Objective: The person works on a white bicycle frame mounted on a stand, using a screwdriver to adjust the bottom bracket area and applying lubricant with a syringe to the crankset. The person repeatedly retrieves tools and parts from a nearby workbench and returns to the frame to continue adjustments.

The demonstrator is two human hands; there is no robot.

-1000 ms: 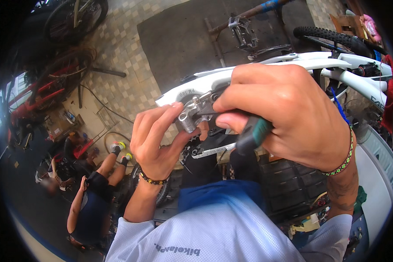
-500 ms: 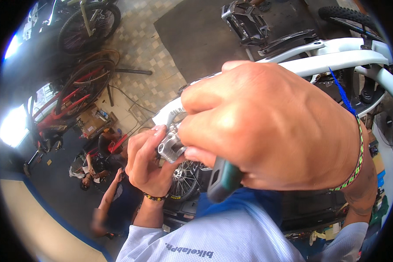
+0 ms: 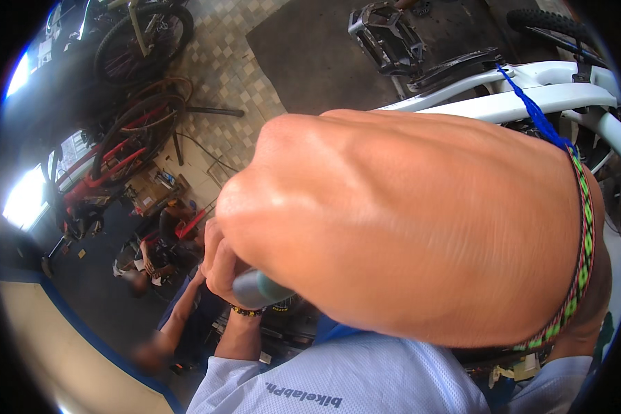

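Right hand (image 3: pixel 407 228), curled around a green-and-black tool handle (image 3: pixel 257 289), has moved left, hiding the silver fitting; what the bent-fingered left hand (image 3: pixel 219 270) grips, I cannot tell.

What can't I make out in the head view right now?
In the head view:
Left hand: mostly hidden behind the right hand, along with whatever it might hold.
Right fingertips: hidden by the back of that hand.
Tool handle: blurred, its far end hidden by the right hand.
White bike frame: partly behind the right hand, cut off by the right rim.
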